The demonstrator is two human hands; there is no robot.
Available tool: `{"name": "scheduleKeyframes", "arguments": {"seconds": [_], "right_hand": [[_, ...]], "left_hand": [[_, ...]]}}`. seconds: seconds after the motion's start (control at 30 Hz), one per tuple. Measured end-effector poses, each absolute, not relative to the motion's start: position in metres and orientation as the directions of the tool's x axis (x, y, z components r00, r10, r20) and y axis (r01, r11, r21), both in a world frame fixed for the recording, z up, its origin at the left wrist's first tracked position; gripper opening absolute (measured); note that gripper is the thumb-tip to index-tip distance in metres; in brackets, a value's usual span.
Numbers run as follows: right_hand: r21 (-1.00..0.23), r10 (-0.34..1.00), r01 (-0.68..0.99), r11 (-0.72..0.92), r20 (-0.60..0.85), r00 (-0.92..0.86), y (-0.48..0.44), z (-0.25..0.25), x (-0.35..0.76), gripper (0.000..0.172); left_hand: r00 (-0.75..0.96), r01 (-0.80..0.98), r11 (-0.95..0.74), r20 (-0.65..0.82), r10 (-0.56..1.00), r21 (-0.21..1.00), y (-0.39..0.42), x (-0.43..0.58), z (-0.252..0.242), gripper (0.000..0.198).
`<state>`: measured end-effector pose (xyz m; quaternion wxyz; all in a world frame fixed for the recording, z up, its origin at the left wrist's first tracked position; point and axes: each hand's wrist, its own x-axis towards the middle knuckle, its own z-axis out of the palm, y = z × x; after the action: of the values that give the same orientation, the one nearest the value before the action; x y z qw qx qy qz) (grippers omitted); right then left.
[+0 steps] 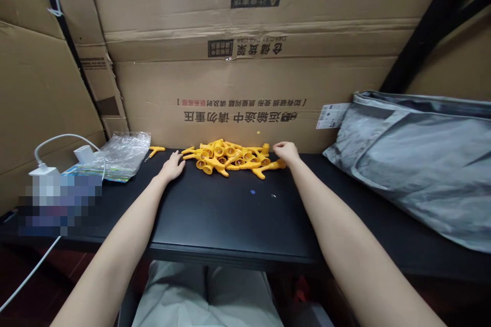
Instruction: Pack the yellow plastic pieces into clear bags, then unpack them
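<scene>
A heap of yellow plastic pieces (230, 156) lies against the cardboard at the back of the black tabletop. Many of them have a flared, cup-like end, and some have a forked, branching end. My left hand (171, 167) rests on the table at the heap's left side, fingers apart, its tips close to the nearest pieces. On the opposite side is my right hand (287, 152), with its fingers curled together in a pinch. Whatever is between those fingertips, if anything, is too small to make out. A single yellow piece (156, 150) lies apart, left of my left hand.
Clear plastic packaging (128, 150) and a white charger with a cable (45, 176) sit at the left. A grey fabric bag (418, 158) fills the right side. Printed cardboard (245, 76) stands behind. A small blue disc (252, 192) lies on the black tabletop (230, 225).
</scene>
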<state>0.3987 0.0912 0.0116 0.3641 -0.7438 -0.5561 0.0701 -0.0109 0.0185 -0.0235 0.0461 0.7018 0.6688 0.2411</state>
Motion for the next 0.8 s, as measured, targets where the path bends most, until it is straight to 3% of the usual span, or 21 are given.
{"name": "scheduleKeyframes", "arguments": {"seconds": [0.1,0.2,0.33,0.47,0.63,0.8], "right_hand": [[-0.507,0.933,0.835,-0.215,0.145,0.328,0.063,0.020,0.392,0.019],[-0.349,0.976,0.914,-0.205,0.004,0.220,0.038,0.024,0.382,0.021],[-0.178,0.992,0.976,-0.127,-0.035,0.122,0.016,0.026,0.373,0.025],[-0.026,0.999,1.000,0.006,-0.053,-0.008,0.000,0.034,0.363,0.019],[-0.096,0.997,0.993,0.067,-0.037,-0.071,-0.027,0.056,0.340,0.005],[-0.254,0.952,0.917,0.306,0.085,-0.295,-0.045,0.065,0.316,0.013]], "left_hand": [[-0.013,0.917,-0.095,0.266,0.964,0.389,0.016,-0.010,-0.021,0.045],[-0.016,0.913,-0.098,0.276,0.961,0.395,0.015,-0.010,-0.020,0.044],[-0.009,0.924,-0.114,0.319,0.948,0.366,0.010,-0.010,-0.016,0.042],[0.072,0.947,-0.202,0.449,0.891,0.249,-0.001,-0.003,0.000,0.038],[0.254,0.898,-0.423,0.643,0.722,0.121,-0.022,0.024,0.028,0.035],[0.480,0.778,-0.628,0.659,0.579,-0.014,-0.041,0.060,0.035,0.037]]}}
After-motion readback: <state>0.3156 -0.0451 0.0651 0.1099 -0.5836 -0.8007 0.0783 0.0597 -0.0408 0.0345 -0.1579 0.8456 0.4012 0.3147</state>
